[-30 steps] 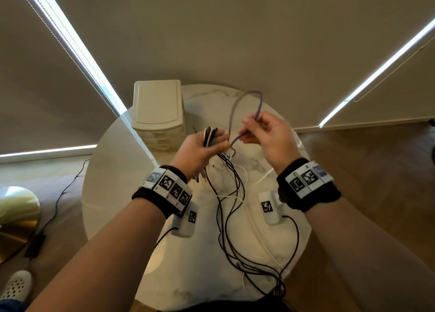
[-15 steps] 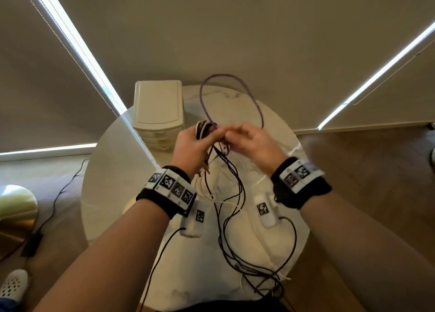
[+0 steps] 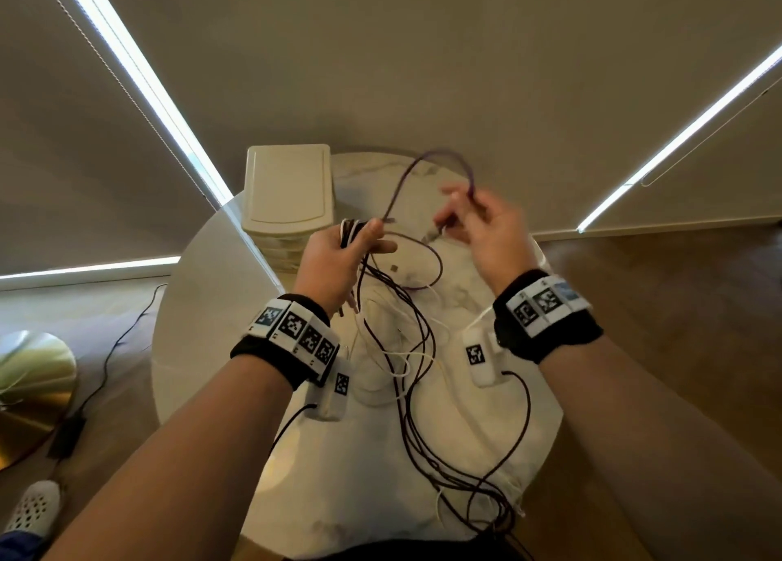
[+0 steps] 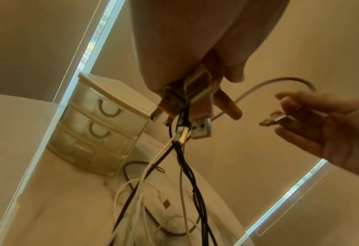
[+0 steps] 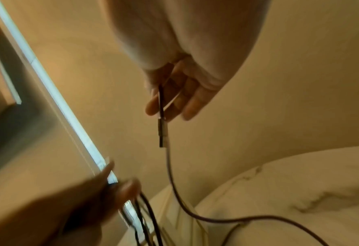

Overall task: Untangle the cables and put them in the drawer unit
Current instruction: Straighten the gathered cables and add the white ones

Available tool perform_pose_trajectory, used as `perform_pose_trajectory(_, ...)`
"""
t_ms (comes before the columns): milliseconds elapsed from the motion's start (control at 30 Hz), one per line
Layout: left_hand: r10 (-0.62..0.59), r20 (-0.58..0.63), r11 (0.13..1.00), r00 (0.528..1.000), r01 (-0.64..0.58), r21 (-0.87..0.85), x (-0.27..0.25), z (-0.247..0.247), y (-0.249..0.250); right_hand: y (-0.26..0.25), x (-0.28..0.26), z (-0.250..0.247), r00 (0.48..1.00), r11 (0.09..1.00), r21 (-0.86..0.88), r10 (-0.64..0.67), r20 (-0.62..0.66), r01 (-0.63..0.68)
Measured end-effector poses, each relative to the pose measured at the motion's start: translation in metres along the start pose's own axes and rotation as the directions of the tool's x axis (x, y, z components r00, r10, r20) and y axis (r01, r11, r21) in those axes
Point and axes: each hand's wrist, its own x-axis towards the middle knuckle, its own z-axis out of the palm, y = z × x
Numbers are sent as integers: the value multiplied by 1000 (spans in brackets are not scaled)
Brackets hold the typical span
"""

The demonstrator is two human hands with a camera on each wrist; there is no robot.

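Head view: left hand (image 3: 338,260) grips bundled cords (image 3: 349,229), right hand (image 3: 491,230) pinches thin purple cable (image 3: 440,156), round marble table (image 3: 203,306).

Tangled dark and white cables (image 3: 406,349) hang onto table; cream three-drawer unit (image 3: 287,196) upright, drawers closed.

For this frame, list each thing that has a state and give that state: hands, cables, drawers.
left hand: grips a bundle of cable ends
right hand: pinches the purple cable
purple cable: arched between both hands
cable tangle: still knotted, trailing over the table
drawer unit: all drawers closed
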Motion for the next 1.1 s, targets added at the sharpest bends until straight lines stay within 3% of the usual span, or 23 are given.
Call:
perform_pose_trajectory(67, -21, -46, 1000, 999, 21, -12, 2, -1, -6, -12, 8, -5, 999, 1000, 10, 26, -32, -26)
perform_pose_trajectory(133, -52, -66, 997, 996, 48, -57, 3, 1, -11, -5, 7, -6, 971, 969, -62, 239, -10, -239)
perform_pose_trajectory(200, -93, -40, 990, 995, 89, -107, 3, 4, -13, 14, -1, -4, 908, 903, -125, 418, 40, -411)
perform_pose_trajectory(267, -146, 12, 974, 989, 146, -174, 4, 5, -13, 25, -9, -4, 884, 883, -153, 459, 83, -444)
perform_pose_trajectory(333, -191, 78, 947, 978, 205, -248, 5, 4, -13, 22, -12, -3, 886, 893, -51, 451, 104, -448)
perform_pose_trajectory(400, -198, 153, 919, 968, 238, -316, 5, 3, -14, 12, -11, -2, 902, 901, 81, 416, 110, -426)
perform_pose_trajectory(533, -180, 223, 886, 958, 256, -386, 4, 4, -17, -11, -10, -2, 954, 956, 81, 269, 129, -281)
perform_pose_trajectory(700, -191, 300, 852, 934, 310, -421, -1, 10, -14, -19, -19, 11, 934, 916, 244, 258, 248, -318)
perform_pose_trajectory(833, -196, 305, 843, 932, 319, -434, -3, 16, -13, -8, -28, 24, 915, 963, 77, 217, 341, -258)
perform_pose_trajectory(967, -188, 308, 917, 933, 279, -286, -8, 19, -10, -2, -35, 33, 879, 954, 64, 242, 411, -293)
perform_pose_trajectory(1100, -213, 293, 954, 932, 263, -146, -9, 20, -12, 4, -41, 35, 861, 985, -165, 127, 493, -51)
